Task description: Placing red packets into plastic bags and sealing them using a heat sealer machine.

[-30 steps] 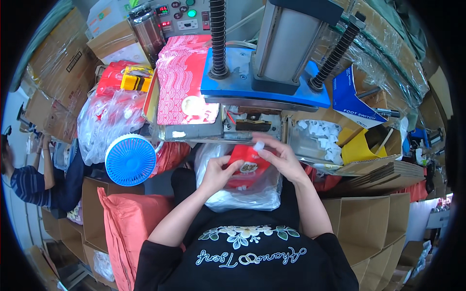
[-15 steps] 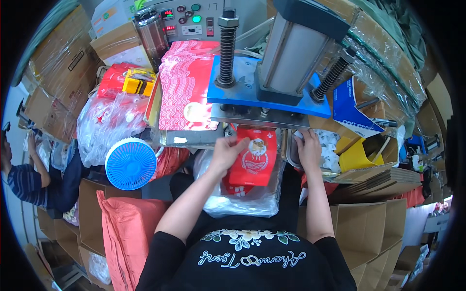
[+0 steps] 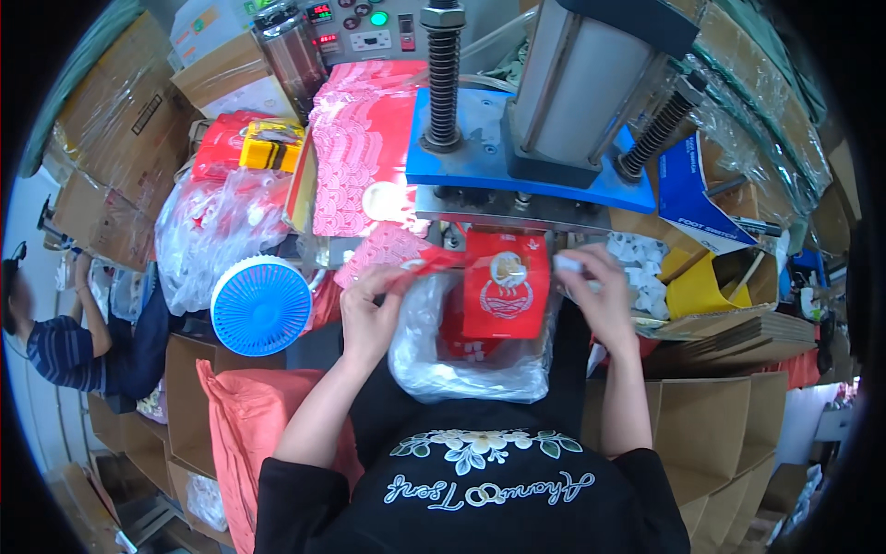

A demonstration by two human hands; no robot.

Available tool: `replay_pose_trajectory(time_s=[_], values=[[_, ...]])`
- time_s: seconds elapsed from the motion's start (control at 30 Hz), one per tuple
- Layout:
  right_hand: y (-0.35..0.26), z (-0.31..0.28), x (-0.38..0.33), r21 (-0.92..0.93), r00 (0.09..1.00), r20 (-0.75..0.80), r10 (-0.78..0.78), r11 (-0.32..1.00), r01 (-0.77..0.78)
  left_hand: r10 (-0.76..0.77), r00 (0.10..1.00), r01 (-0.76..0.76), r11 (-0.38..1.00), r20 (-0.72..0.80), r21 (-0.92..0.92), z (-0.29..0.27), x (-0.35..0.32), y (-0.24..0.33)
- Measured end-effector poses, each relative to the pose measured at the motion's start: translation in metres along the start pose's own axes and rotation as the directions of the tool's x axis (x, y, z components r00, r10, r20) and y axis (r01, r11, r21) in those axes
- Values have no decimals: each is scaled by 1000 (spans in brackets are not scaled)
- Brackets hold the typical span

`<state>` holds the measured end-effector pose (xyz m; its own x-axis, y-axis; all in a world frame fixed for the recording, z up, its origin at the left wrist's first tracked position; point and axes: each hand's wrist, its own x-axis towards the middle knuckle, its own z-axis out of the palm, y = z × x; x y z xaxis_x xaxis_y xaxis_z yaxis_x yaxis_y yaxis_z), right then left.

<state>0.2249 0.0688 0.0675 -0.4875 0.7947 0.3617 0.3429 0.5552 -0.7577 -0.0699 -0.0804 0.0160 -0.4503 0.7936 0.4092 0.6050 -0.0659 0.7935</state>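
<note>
My left hand (image 3: 371,314) pinches the edge of a red packet with a pink wave pattern (image 3: 386,251), held out to the left of the press. In front of the press plate, a flat red pouch (image 3: 508,288) with a gold and white print lies over a clear plastic bag (image 3: 461,380) in my lap. More red pouches show inside that bag, partly covered. My right hand (image 3: 604,294), a little blurred, holds a small white piece (image 3: 568,264) between thumb and fingers, beside the pouch's right edge.
The press (image 3: 535,175) with blue plate and springs stands ahead. Crumpled white pieces (image 3: 641,272) fill a tray at right, near a yellow sheet (image 3: 706,291) and cardboard box. A blue fan (image 3: 262,307) stands left. Another person (image 3: 65,346) sits far left.
My left hand has left the red pouch and moved left, now with the patterned packet. My right hand has drawn back from the press's edge toward me. The view has shifted slightly.
</note>
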Motion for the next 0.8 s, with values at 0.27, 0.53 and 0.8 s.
replay_pose_trajectory(time_s=[0.27,0.53,0.8], values=[[-53,17,6,-76,838,501,-217,954,292,-106,910,187,968,401,-168,39,-37,32],[-43,0,10,-78,926,335,-175,974,212,-169,917,243,955,362,-170,54,-33,28],[-20,6,11,92,880,470,63,988,-120,-189,817,397,870,545,-293,69,-29,30]])
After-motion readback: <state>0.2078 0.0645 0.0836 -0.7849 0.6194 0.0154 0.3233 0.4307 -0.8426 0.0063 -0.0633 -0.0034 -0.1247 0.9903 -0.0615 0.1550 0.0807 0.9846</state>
